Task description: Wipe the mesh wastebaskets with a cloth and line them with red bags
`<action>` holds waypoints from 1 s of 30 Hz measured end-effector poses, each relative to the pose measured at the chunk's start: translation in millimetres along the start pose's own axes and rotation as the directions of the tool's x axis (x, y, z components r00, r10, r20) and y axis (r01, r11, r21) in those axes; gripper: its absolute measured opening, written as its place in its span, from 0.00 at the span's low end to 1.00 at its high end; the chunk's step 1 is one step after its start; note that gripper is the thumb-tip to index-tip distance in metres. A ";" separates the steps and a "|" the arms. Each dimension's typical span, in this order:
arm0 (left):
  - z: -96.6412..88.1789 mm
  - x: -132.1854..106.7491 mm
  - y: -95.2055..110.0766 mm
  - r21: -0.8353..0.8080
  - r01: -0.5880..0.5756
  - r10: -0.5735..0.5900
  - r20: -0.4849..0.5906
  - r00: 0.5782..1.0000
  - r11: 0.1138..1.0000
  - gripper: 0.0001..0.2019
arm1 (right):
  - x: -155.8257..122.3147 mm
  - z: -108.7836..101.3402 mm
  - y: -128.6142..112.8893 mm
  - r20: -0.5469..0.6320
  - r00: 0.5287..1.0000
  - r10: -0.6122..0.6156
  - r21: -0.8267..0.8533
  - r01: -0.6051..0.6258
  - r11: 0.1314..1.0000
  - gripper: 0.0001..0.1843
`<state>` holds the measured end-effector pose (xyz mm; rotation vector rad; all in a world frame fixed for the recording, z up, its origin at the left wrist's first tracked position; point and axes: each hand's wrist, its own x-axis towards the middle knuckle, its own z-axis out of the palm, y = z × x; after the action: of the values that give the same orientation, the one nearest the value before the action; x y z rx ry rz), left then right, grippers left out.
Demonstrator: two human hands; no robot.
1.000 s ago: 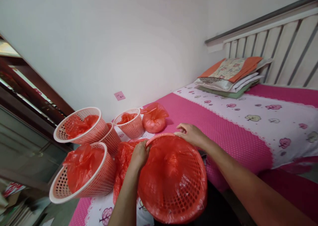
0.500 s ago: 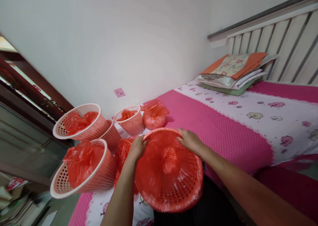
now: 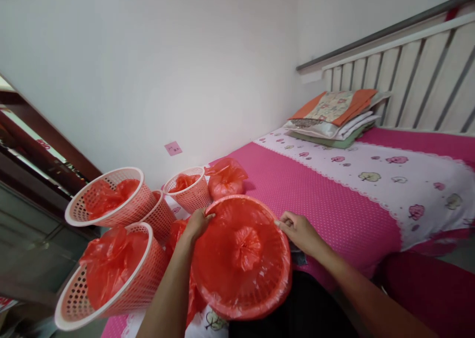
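A plastic basket [image 3: 243,308] lined with a thin red plastic bag [image 3: 218,239] stands tilted in front of me, its mouth towards me. The bag is folded over the rim, and a bunched part of it sits in the middle of the basket. My left hand [image 3: 198,224] is closed on the upper left rim, thumb on the inside. At the upper right rim, my right hand [image 3: 299,231] pinches the bag's edge between thumb and fingers. More red plastic [image 3: 195,298] lies beside the basket, partly hidden by my left arm.
Several pink baskets with red bags in them, such as the front-left basket [image 3: 148,273] and the back basket [image 3: 195,197], stand at the left. A filled red bag [image 3: 226,182] rests near the wall. Folded bedding [image 3: 334,113] lies at the far end of the pink bed [image 3: 315,194].
My right hand has slid down along the rim to the right. My left hand still holds the left rim. The camera view has shifted slightly.
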<state>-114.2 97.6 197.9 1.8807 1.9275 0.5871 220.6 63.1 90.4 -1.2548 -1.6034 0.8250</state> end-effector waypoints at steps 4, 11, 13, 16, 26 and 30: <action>-3.4 6.8 -4.6 -0.063 0.021 -0.018 0.055 0.998 0.998 0.10 | 3.3 15.1 1.8 -0.033 0.999 -0.006 0.099 0.009 0.995 0.17; -15.4 16.1 -10.7 -0.181 -0.004 0.007 0.017 1.000 0.983 0.24 | 18.6 33.3 6.2 0.020 0.998 0.056 0.341 -0.060 0.938 0.27; -27.0 12.4 -15.4 -0.218 -0.032 0.014 -0.087 0.996 0.975 0.31 | 24.1 35.1 4.7 0.030 0.995 0.096 0.426 -0.100 0.899 0.28; -43.5 -8.9 -28.8 -0.272 -0.072 -0.024 -0.336 0.942 0.960 0.32 | 32.0 39.1 2.0 0.052 0.986 0.159 0.530 -0.163 0.832 0.29; 56.6 -133.3 -48.6 -0.515 0.145 -0.430 -0.493 0.756 0.845 0.31 | 59.2 65.8 -1.8 0.102 0.946 0.307 0.657 -0.295 0.694 0.26; 94.0 -141.1 -34.1 -0.555 0.176 -0.474 -0.457 0.752 0.813 0.34 | 65.0 67.4 -11.1 0.139 0.928 0.345 0.655 -0.347 0.671 0.21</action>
<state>-87.6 -41.0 98.0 1.0540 2.1229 1.4963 149.4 124.9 92.2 -1.0109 -0.9017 1.4913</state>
